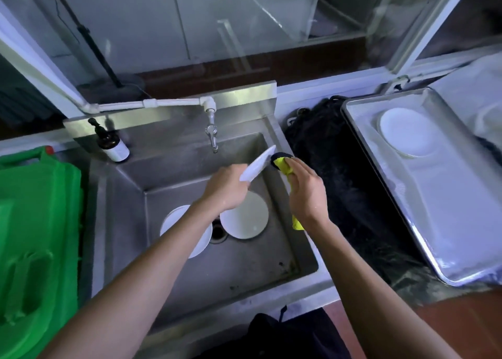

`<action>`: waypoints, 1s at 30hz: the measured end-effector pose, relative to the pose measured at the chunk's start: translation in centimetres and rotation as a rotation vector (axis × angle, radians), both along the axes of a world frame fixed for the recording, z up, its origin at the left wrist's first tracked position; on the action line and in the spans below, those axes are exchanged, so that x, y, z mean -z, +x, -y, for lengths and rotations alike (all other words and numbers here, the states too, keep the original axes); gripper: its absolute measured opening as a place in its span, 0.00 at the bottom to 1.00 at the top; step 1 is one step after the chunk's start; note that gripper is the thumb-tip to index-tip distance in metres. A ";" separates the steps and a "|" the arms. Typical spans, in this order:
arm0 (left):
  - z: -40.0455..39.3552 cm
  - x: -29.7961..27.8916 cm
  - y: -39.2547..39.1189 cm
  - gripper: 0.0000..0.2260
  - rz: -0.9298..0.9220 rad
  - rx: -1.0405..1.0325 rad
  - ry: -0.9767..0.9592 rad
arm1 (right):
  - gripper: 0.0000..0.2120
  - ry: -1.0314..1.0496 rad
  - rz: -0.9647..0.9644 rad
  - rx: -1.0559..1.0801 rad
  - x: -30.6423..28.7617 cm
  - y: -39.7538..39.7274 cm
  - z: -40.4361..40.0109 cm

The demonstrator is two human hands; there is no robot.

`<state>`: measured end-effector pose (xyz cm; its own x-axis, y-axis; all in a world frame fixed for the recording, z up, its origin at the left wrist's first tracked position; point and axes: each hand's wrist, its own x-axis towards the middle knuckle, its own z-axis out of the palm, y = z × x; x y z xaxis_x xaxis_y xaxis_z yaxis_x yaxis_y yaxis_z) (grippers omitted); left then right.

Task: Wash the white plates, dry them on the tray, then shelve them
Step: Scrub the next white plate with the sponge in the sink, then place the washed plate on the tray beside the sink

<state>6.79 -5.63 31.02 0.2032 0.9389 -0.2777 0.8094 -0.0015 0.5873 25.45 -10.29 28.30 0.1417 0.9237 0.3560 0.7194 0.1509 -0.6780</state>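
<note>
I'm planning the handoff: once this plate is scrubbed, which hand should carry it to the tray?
Left, probably: the left hand already grips the plate, while the right hand holds the cloth.

Steel sink [135,184]: 2 white plates on basin floor, one [176,222] left of drain, one [244,217] right; soap bottle [112,145] at back-left corner. Counter [339,195] right of sink: metal tray [448,236] w/ 1 white plate [404,131] near back edge.
</note>
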 end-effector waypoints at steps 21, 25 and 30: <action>-5.0 2.1 31.6 0.35 -0.232 0.473 0.407 | 0.29 -0.130 -0.221 0.392 1.6 31.5 2.6; -5.7 2.5 36.7 0.35 -0.308 0.562 0.420 | 0.30 -0.159 -0.229 0.428 2.5 35.2 3.0; -6.2 3.8 41.7 0.33 -0.415 0.649 0.407 | 0.26 -0.165 -0.249 0.461 3.7 38.4 3.5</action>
